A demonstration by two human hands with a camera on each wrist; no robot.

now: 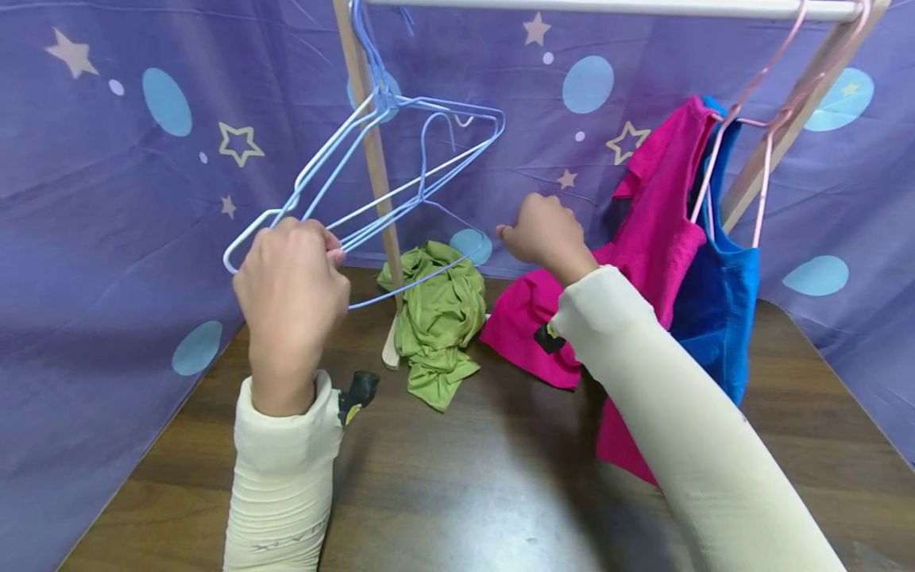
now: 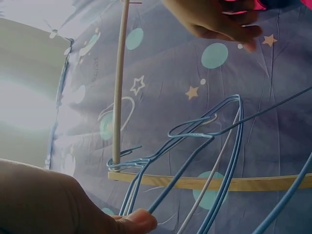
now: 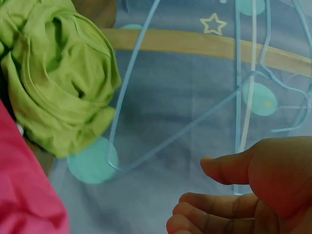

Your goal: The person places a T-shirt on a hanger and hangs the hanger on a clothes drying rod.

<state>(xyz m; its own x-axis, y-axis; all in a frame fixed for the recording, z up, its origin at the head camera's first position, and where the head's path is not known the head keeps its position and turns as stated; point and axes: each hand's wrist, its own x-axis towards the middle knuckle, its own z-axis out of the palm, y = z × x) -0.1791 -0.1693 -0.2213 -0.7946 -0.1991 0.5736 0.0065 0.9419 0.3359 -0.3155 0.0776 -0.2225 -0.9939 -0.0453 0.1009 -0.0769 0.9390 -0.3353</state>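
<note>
While a bundle of blue wire hangers (image 1: 400, 175) is gripped at its lower left corner by the left hand (image 1: 289, 278), fingers curled tight around the wires, the hooks are seen looped high on the wooden rack post (image 1: 372, 151). Several hangers are tangled together, so a pull could drag more than one off, or snag a hook on the post. Beneath them a crumpled green garment (image 1: 438, 314) lies on the bench (image 1: 457, 477); a dropped hanger could land in it. The right hand (image 1: 545, 232) is held just right of the wires, fingers loosely curled, nothing held. A pink shirt (image 1: 654, 230) hangs right of it and could be brushed.
</note>
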